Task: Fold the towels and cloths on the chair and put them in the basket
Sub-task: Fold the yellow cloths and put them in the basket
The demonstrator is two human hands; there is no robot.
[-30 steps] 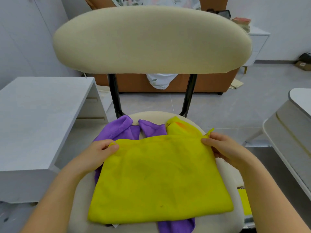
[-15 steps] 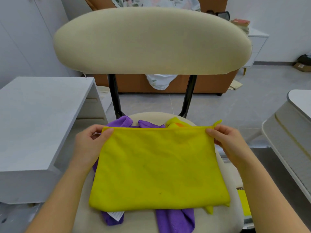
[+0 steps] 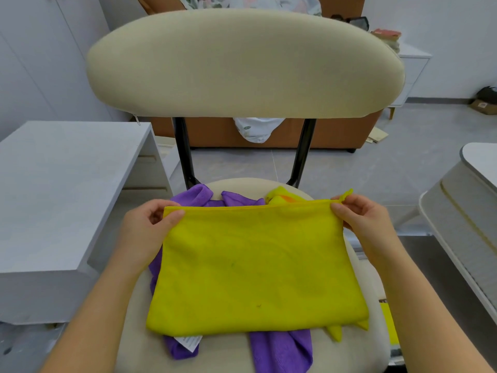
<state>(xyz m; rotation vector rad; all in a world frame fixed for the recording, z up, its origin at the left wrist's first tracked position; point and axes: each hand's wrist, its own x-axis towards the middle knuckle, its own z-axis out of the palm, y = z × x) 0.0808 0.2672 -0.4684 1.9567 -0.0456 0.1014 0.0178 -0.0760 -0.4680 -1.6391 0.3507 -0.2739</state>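
The yellow cloth (image 3: 255, 265) covers most of the purple cloth (image 3: 279, 351), whose near end the lower edge cuts off. The print on the white label (image 3: 188, 341) is too small to read. A yellow-orange piece (image 3: 279, 196) lies mostly hidden behind the held edge. The left hand (image 3: 145, 227) and right hand (image 3: 363, 222) have fingers hidden behind the cloth, and both forearms leave the frame below

Nothing legible here. White care tag (image 3: 189, 341) lying against the purple cloth (image 3: 279, 351) at the near edge of the chair seat (image 3: 227, 352) carries faint grey print, too small to read. Cardboard box (image 3: 484, 106) on the floor (image 3: 403, 157), far right, bears a dark mark, also unreadable.
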